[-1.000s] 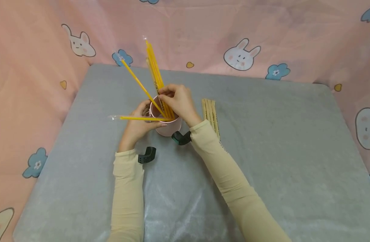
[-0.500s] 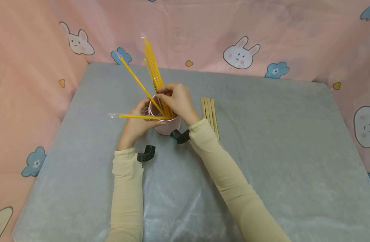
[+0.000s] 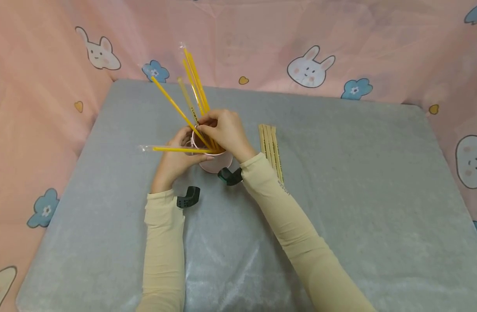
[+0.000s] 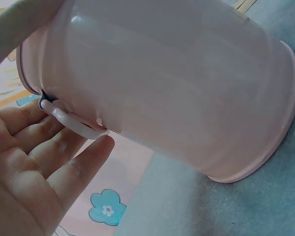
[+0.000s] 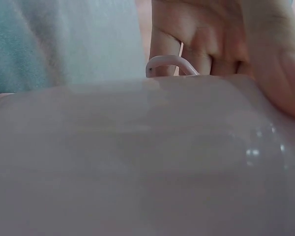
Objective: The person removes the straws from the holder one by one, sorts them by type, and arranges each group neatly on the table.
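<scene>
A small pink bucket (image 3: 216,165) with a side handle (image 4: 73,123) stands on the grey table. My left hand (image 3: 173,165) grips it, thumb along the near side near the rim and fingers round by the handle. Several yellow straws (image 3: 198,82) in clear wrappers rise from it in a bunch. Another yellow straw (image 3: 171,98) leans to the left, and a third straw (image 3: 176,149) lies almost flat across the rim over my left hand. At the opening, my right hand (image 3: 228,130) pinches a slim tan paper-wrapped stick (image 3: 186,94) with dark lettering. The lower ends are hidden inside the bucket.
Several tan paper-wrapped sticks (image 3: 269,145) lie side by side on the table, right of the bucket and partly behind my right forearm. A pink curtain (image 3: 254,39) with rabbits and flowers hangs around the grey table (image 3: 363,182).
My right hand has shifted slightly left. The lettered stick now tilts left, away from the yellow bunch, which has spread a little. My left hand keeps its grip on the bucket.
</scene>
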The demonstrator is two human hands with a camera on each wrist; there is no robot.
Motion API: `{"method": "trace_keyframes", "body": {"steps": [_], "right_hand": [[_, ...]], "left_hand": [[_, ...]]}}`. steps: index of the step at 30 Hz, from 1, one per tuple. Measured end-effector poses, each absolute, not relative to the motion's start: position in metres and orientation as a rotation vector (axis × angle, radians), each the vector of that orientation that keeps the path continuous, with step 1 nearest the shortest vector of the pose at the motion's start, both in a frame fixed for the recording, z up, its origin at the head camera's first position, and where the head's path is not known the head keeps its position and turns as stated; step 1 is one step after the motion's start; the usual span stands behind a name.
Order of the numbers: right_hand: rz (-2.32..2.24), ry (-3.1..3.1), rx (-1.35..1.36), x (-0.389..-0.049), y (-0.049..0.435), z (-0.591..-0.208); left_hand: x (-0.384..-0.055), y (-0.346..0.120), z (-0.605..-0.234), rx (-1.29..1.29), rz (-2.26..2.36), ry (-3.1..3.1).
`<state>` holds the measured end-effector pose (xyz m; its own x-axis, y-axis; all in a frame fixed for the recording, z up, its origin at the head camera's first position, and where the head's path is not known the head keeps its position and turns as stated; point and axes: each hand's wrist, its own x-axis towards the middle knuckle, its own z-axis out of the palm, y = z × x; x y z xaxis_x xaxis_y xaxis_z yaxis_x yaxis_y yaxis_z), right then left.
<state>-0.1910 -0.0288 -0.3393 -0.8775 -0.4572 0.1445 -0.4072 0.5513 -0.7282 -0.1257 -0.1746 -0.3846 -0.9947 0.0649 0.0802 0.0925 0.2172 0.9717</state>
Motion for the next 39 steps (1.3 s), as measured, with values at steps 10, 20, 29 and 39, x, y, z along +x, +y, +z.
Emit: {"method": "trace_keyframes", "body": {"steps": [10, 20, 29, 39], "right_hand": [[-1.227, 2.758, -0.774, -0.1912, -0.0319, -0.3450], [-1.202, 2.794, -0.779, -0.1899, -0.0316, -0.3443], [-1.255, 2.743, -0.761, -0.1917, -0.0293, -0.3440], [-1.442, 2.666, -0.702, -0.1922, -0.0255, -0.3445]], "left_hand": [[-0.1243, -0.1736, -0.3828, -0.137, -1.965, -2.426], [-0.1252, -0.1742, -0.3846, -0.153, -1.940, -2.417], [-0.1250, -0.1740, -0.3847, -0.151, -1.940, -2.418], [-0.1257, -0.1731, -0.3825, -0.102, -1.953, -2.452]]}}
